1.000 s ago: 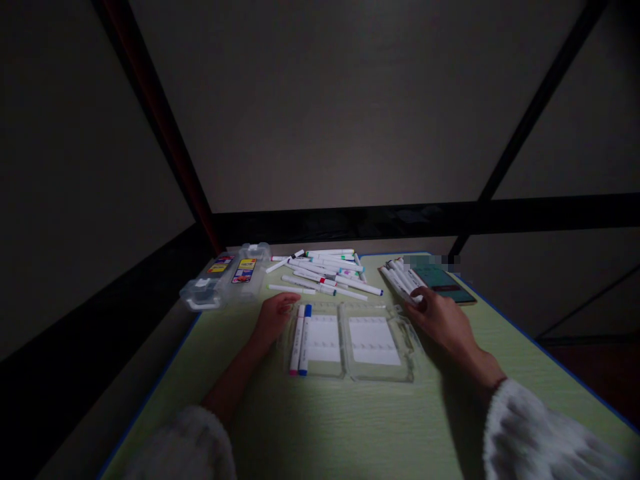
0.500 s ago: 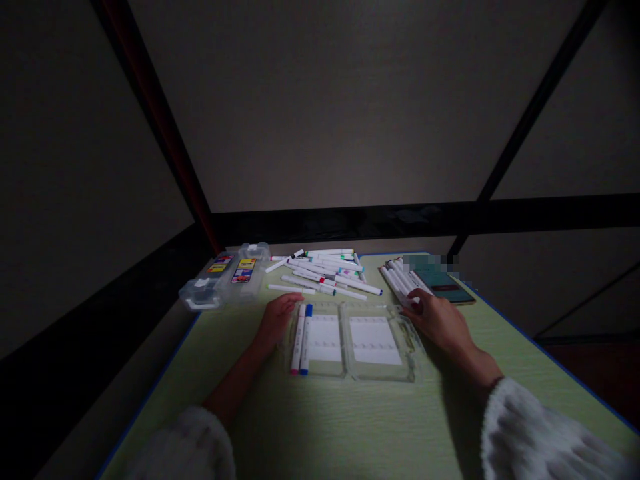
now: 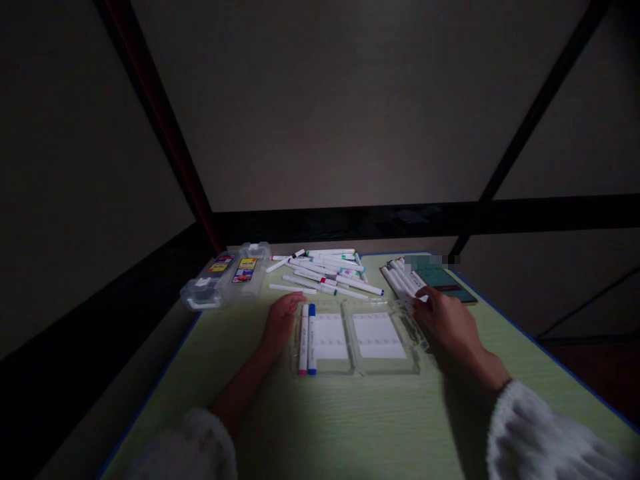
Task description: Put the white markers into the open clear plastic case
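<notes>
In front of me an open clear plastic marker case [image 3: 354, 363] lies flat, with white sheets inside its two halves. A pink-ended marker [image 3: 303, 340] and a blue-ended marker [image 3: 313, 340] lie side by side along its left part. My left hand [image 3: 281, 323] is closed at the case's upper left edge, fingers bent over the rim. Beyond the case's right corner, my right hand [image 3: 447, 323] pinches the near end of a white marker in a row of markers [image 3: 400, 280]; its fingers partly hide that end.
Loose white markers [image 3: 325, 270] with coloured ends lie piled at the back middle. Closed clear cases [image 3: 225, 283] with bright labels stand at the back left. A phone-like flat device [image 3: 450, 287] lies beside the marker row. A wall [image 3: 340, 133] rises behind the table.
The case has shifted slightly right and turned a little, its two markers with it. My right hand has moved slightly right at the near end of the marker row.
</notes>
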`<state>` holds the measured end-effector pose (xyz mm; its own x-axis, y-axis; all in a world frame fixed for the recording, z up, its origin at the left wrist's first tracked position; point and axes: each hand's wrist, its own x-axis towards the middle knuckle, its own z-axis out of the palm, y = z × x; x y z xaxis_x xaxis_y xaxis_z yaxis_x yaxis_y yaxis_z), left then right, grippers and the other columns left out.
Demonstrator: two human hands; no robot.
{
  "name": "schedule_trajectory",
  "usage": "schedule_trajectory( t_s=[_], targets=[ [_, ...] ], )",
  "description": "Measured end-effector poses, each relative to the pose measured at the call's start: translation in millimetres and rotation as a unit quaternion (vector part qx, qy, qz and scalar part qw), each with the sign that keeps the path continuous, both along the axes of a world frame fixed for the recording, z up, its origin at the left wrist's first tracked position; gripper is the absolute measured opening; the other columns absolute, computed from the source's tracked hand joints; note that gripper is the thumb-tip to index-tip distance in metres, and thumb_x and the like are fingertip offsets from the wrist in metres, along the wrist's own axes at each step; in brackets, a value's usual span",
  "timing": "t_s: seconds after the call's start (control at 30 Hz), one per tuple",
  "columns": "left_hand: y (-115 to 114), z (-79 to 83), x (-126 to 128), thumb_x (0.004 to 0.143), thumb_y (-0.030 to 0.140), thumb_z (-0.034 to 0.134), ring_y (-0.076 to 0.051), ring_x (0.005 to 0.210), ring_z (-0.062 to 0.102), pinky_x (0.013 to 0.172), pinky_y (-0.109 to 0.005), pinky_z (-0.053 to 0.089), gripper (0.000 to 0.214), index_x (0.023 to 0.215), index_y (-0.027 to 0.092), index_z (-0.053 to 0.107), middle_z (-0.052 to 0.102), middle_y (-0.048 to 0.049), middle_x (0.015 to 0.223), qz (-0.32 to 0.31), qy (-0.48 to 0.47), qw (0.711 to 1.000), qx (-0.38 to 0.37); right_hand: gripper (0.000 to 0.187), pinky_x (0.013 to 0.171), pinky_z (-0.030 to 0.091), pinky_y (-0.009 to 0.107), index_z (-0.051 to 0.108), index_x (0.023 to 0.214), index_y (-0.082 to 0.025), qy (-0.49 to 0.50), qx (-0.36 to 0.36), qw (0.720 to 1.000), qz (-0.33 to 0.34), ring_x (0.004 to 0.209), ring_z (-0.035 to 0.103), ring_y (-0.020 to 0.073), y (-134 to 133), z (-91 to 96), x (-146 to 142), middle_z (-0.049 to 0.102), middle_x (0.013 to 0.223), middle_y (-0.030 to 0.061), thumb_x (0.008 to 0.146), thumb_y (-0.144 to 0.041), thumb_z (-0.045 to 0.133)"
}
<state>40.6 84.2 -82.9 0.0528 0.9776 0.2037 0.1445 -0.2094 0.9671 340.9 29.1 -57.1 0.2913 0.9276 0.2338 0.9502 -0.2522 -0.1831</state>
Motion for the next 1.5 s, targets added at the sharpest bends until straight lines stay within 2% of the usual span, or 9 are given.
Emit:
schedule_trajectory(
  t_s=[0.3,0.6,0.77,0.97,1.13,1.2,1.37,1.5],
  targets=[
    [-9,6.0,9,0.060,0.006,0.042,-0.017,0.099,0.056,0.092,-0.035,0.041,0.027,0.075,0.014,0.062,0.063,-0.0066,0.101,0.011,0.016,1.000,0.001,0.022,0.047,0.027,0.023,0.058,0.094,-0.020,0.005,0.003,1.000,-0.001,0.065,0.059,0.0199,0,1.6,-1,0.065,0.072,0.0076,0.080,-0.030,0.045],
    [-6,2.7,9,0.058,0.001,0.040,-0.015,0.089,0.060,0.087,-0.032,0.044,0.032,0.079,0.014,0.061,0.066,-0.0048,0.088,0.017,0.037,0.999,-0.012,0.016,0.045,0.025,0.023,0.058,0.085,-0.020,0.004,0.018,1.000,0.008,0.059,0.057,0.0180,-1,3.8,-3,0.064,0.067,0.0064,0.079,-0.028,0.045],
    [-6,4.9,9,0.052,-0.004,0.036,-0.014,0.090,0.059,0.087,-0.031,0.044,0.042,0.080,0.013,0.062,0.066,-0.0042,0.090,0.011,0.043,0.999,-0.017,0.016,0.044,0.022,0.022,0.058,0.084,-0.020,0.008,0.026,1.000,0.015,0.058,0.056,0.0173,-1,2.8,-3,0.063,0.066,0.0054,0.079,-0.029,0.046],
    [-6,3.3,8,0.051,-0.003,0.036,-0.016,0.093,0.058,0.088,-0.034,0.043,0.042,0.079,0.014,0.063,0.066,-0.0043,0.091,0.004,0.039,0.999,-0.004,0.018,0.045,0.022,0.023,0.058,0.086,-0.020,0.006,0.047,0.998,0.033,0.056,0.055,0.0169,-2,3.7,-7,0.063,0.065,0.0044,0.081,-0.030,0.043],
    [-5,3.4,6,0.047,-0.001,0.035,-0.017,0.103,0.052,0.092,-0.035,0.041,0.048,0.083,0.016,0.062,0.062,-0.0043,0.102,-0.002,0.036,0.999,0.006,0.036,0.047,0.024,0.025,0.054,0.070,-0.019,-0.038,0.049,0.992,0.108,0.054,0.055,0.0177,-7,6.2,-20,0.060,0.060,0.0063,0.087,-0.040,0.031],
    [-3,4.2,4,0.050,0.001,0.038,-0.018,0.104,0.051,0.092,-0.035,0.040,0.048,0.089,0.015,0.061,0.061,-0.0054,0.105,0.009,0.040,0.999,0.014,0.036,0.049,0.025,0.025,0.053,0.072,-0.019,-0.056,0.045,0.985,0.156,0.057,0.056,0.0182,-10,7.9,-30,0.061,0.062,0.0067,0.089,-0.038,0.028],
    [9,3.5,-5,0.065,0.013,0.042,-0.019,0.098,0.054,0.089,-0.036,0.042,0.034,0.096,0.013,0.058,0.059,-0.0080,0.105,0.053,0.062,0.995,0.062,0.040,0.055,0.027,0.026,0.050,0.067,-0.018,-0.075,0.044,0.951,0.298,0.056,0.054,0.0160,-24,14.3,-58,0.058,0.057,0.0036,0.091,-0.034,0.022],
    [20,1.6,-16,0.065,0.012,0.042,-0.019,0.101,0.051,0.091,-0.036,0.040,0.033,0.094,0.012,0.056,0.057,-0.0090,0.105,0.091,0.146,0.976,0.131,0.041,0.057,0.027,0.027,0.051,0.065,-0.018,-0.091,0.061,0.919,0.379,0.055,0.052,0.0153,-33,18.1,-72,0.056,0.056,0.0026,0.092,-0.033,0.023]
  ],
)
